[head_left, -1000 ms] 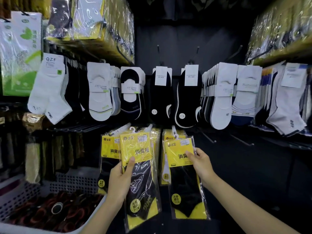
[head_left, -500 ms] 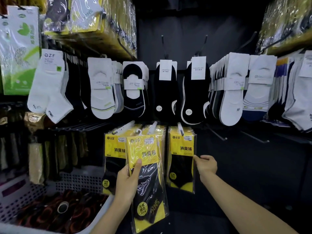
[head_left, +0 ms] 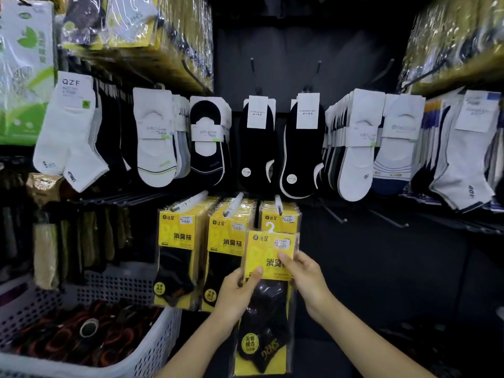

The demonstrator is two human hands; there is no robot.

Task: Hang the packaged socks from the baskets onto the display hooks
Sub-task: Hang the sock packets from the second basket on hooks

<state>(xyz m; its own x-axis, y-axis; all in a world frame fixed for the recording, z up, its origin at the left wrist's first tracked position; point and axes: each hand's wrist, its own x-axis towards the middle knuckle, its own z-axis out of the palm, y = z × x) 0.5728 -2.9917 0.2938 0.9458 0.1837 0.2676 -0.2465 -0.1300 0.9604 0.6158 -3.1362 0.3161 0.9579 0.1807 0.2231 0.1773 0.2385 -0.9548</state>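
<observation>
Three display hooks [head_left: 278,205] already carry rows of yellow sock packs [head_left: 176,241], yet one more pack [head_left: 261,249] is pinched by left hand [head_left: 236,293] and right hand [head_left: 306,279] just below them, unhung, and the basket [head_left: 161,350] looks well stocked

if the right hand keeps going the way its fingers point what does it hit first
The right hand pinches the held sock packet; beyond it, up and left, likely the rightmost hanging stack of yellow packets, though the depth between them is unclear.

Dark wall [head_left: 286,45], hooks [head_left: 234,204] bearing yellow sock packs [head_left: 177,241], carded socks [head_left: 155,137]
</observation>
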